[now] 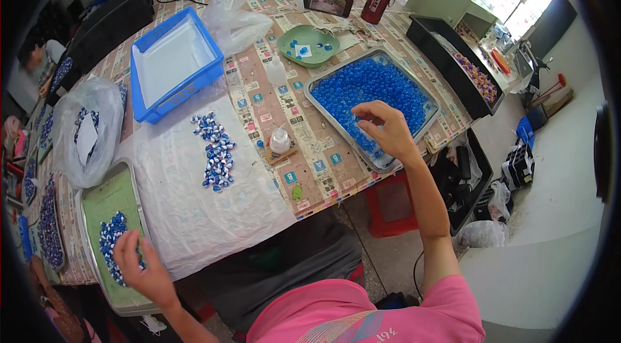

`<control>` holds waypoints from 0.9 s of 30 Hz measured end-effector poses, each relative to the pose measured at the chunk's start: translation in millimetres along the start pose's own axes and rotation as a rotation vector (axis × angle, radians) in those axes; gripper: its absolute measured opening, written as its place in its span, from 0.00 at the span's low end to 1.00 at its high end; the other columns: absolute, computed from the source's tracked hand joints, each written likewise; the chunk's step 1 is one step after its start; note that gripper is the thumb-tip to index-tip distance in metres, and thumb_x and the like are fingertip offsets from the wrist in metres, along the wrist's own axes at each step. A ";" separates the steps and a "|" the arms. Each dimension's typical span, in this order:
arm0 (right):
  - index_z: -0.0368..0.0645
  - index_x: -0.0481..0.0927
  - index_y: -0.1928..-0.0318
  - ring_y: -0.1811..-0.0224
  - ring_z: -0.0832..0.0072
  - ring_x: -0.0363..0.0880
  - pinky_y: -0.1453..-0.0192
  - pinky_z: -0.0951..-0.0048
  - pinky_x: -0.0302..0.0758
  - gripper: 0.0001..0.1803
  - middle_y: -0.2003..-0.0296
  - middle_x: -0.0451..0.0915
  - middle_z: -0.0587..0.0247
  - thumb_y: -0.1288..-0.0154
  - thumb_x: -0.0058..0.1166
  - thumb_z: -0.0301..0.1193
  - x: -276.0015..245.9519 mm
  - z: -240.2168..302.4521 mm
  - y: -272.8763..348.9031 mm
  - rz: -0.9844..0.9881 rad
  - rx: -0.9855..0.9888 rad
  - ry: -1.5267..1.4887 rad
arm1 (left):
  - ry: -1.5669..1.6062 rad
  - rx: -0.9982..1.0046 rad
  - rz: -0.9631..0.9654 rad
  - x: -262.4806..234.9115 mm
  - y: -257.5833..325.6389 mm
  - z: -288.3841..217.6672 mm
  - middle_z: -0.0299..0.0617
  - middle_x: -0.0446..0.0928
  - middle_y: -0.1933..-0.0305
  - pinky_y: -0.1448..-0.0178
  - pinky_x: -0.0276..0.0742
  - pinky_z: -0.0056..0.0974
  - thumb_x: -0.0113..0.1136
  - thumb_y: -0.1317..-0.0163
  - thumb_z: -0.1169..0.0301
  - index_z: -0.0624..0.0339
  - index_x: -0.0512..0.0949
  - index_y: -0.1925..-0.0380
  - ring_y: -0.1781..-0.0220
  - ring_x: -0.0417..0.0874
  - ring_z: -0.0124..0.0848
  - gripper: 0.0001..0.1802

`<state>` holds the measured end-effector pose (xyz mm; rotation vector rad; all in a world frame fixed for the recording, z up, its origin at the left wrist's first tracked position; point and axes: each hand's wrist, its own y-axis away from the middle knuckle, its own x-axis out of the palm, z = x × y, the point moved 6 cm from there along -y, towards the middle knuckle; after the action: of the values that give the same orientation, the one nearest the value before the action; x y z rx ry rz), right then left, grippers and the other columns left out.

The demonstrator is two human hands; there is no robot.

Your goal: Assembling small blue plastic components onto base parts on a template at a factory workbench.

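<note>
Right hand (390, 134): over blue beads (372, 81) in metal tray (386, 164), right end of surface (330, 178). Grip nearly closed, thumb near index; can't tell if a bead is pinched. Left hand (143, 273): at blue-and-white beads (110, 239) in green-lined tray (118, 193), grip loosely curled, contents hidden. Between the 2 trays: bead cluster (218, 160) on white sheet (255, 204), glass jar (279, 141) to its right.

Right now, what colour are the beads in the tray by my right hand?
Blue; head view.
</note>
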<state>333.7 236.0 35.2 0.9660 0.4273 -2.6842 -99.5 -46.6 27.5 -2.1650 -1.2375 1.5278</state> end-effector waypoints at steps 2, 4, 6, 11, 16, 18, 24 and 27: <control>0.38 0.84 0.54 0.56 0.79 0.78 0.52 0.78 0.75 0.12 0.57 0.80 0.65 0.39 0.60 0.18 6.8 10.6 8.2 0.052 -0.011 -0.073 | 0.173 0.014 0.147 20.5 2.4 -27.9 0.47 0.79 0.51 0.46 0.75 0.40 0.64 0.43 0.82 0.64 0.82 0.56 0.50 0.80 0.41 0.13; 0.36 0.83 0.54 0.55 0.79 0.77 0.51 0.78 0.74 0.11 0.55 0.79 0.65 0.38 0.60 0.18 21.6 22.0 14.1 0.113 -0.028 -0.154 | 0.316 0.007 0.262 37.8 5.7 -46.6 0.47 0.79 0.53 0.46 0.75 0.40 0.65 0.45 0.82 0.64 0.82 0.59 0.50 0.80 0.42 0.13; 0.34 0.83 0.55 0.53 0.80 0.76 0.51 0.79 0.74 0.10 0.55 0.77 0.65 0.37 0.59 0.17 39.3 31.8 19.3 0.181 0.008 -0.297 | 0.449 0.003 0.326 54.2 10.8 -56.7 0.47 0.79 0.55 0.46 0.75 0.40 0.65 0.47 0.83 0.63 0.83 0.61 0.51 0.80 0.43 0.12; 0.31 0.82 0.56 0.53 0.78 0.80 0.47 0.78 0.76 0.09 0.55 0.78 0.64 0.37 0.59 0.16 82.8 66.9 31.8 0.263 0.113 -0.479 | 0.571 0.007 0.316 77.8 4.8 -52.5 0.46 0.78 0.57 0.49 0.75 0.40 0.65 0.47 0.82 0.63 0.83 0.62 0.53 0.79 0.43 0.11; 0.31 0.82 0.56 0.53 0.77 0.81 0.45 0.75 0.78 0.09 0.56 0.78 0.64 0.38 0.60 0.16 116.5 97.1 35.6 0.330 0.159 -0.596 | 0.571 -0.031 0.274 85.3 -7.4 -31.7 0.44 0.77 0.59 0.51 0.74 0.40 0.64 0.47 0.82 0.62 0.83 0.62 0.55 0.78 0.42 0.11; 0.33 0.83 0.56 0.57 0.83 0.80 0.53 0.80 0.77 0.09 0.56 0.80 0.67 0.37 0.62 0.18 122.0 99.6 35.7 0.344 0.148 -0.614 | 0.537 -0.048 0.273 91.1 -8.9 -31.3 0.44 0.76 0.61 0.52 0.73 0.41 0.64 0.46 0.81 0.62 0.83 0.62 0.55 0.77 0.42 0.11; 0.32 0.83 0.56 0.53 0.78 0.82 0.46 0.77 0.79 0.09 0.57 0.79 0.64 0.38 0.61 0.16 128.6 106.9 33.1 0.372 0.162 -0.541 | 0.400 0.053 0.239 108.0 -13.8 -51.0 0.42 0.75 0.62 0.55 0.73 0.44 0.67 0.47 0.78 0.61 0.83 0.65 0.58 0.75 0.42 0.09; 0.33 0.83 0.56 0.54 0.79 0.81 0.47 0.78 0.79 0.10 0.57 0.80 0.65 0.38 0.62 0.17 126.5 107.5 29.5 0.316 0.116 -0.504 | 0.321 0.090 0.235 117.0 -15.8 -57.1 0.40 0.76 0.63 0.56 0.72 0.45 0.67 0.48 0.77 0.60 0.83 0.67 0.59 0.74 0.42 0.07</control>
<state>187.3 152.9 26.5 0.3165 0.0104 -2.5477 -46.2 64.7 -17.0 -2.4411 -0.8227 1.2176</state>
